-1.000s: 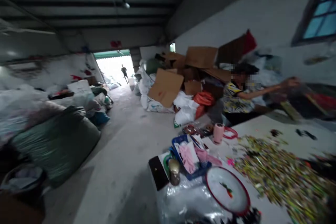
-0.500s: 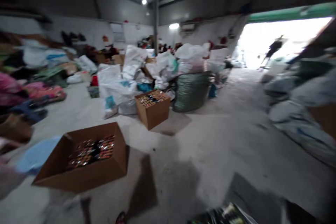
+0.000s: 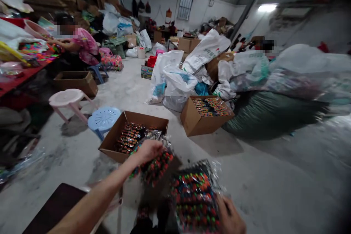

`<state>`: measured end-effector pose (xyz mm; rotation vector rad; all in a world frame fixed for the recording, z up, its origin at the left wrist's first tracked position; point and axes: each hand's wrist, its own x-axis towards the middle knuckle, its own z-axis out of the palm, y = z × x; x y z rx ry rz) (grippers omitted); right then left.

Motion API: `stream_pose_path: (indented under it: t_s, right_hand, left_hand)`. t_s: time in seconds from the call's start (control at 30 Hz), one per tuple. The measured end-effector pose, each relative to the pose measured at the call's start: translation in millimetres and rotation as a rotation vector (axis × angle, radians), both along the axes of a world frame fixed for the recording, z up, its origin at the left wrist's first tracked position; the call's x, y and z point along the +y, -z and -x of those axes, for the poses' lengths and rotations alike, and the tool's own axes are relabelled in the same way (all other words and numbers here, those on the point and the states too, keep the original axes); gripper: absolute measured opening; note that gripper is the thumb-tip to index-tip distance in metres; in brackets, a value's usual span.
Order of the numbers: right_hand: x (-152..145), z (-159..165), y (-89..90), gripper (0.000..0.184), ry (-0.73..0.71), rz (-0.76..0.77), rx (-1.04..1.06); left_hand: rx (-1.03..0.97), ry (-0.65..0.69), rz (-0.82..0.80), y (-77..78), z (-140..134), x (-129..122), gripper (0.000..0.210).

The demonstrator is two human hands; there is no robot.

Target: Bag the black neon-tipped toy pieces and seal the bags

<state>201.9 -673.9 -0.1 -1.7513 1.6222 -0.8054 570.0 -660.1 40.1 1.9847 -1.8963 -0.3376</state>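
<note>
My left hand is closed on clear plastic packs of colourful beads, with black, orange and green showing through. These packs hang at the near right edge of an open cardboard box, where rows of similar packs lie. At the lower right, my right hand grips the side of another stack of bead packs, held over the floor. The fingers of my right hand are partly hidden and slightly blurred. What exactly the beads form is too small to tell.
A second filled cardboard box stands ahead, beside a dark green sack and white sacks. A blue stool and a pink stool stand left. A person sits at a red table.
My view has swung left and tilted. Both hands, not visible earlier, are now in sight holding bead packs. The seated person and red table have come into view; the bright doorway has left it.
</note>
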Motion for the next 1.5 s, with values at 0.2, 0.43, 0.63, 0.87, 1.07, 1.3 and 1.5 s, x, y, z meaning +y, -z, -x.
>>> stream_pose_path:
  t_s: [0.2,0.43,0.63,0.87,1.07,1.3,1.5]
  right_hand:
    - [-77,-177,-33.9,0.048,-0.22,-0.14,-0.47]
    - [-92,-338,12.0,0.027,-0.346,-0.22,-0.662]
    - [-75,-425,60.0,0.021,-0.22,-0.39,-0.709]
    - [-57,-421,148.7,0.026,-0.042,-0.516,-0.693]
    - [-73,-347,246.5,0.045,0.131,-0.523,-0.484]
    - [-101,-314,270.3,0.029,0.028,-0.337,-0.071]
    - [-84,-334,230.6,0.048,-0.336,-0.012,0.146]
  left_hand:
    - [-0.061,-0.097,-0.097,-13.6,-133,-46,0.054]
    - [-0.241,0.144,-0.434,35.1,-227,-125,0.046]
    - [-0.407,0.352,-0.668,86.7,-272,-164,0.034]
    - [-0.531,0.639,-0.762,126.3,-266,-197,0.027]
    - [-0.519,0.818,-0.718,205.6,-178,-265,0.023]
    - [-0.456,0.698,-0.485,247.5,-86,-302,0.022]
    - [-0.34,-0.03,-0.179,217.8,-136,-170,0.038]
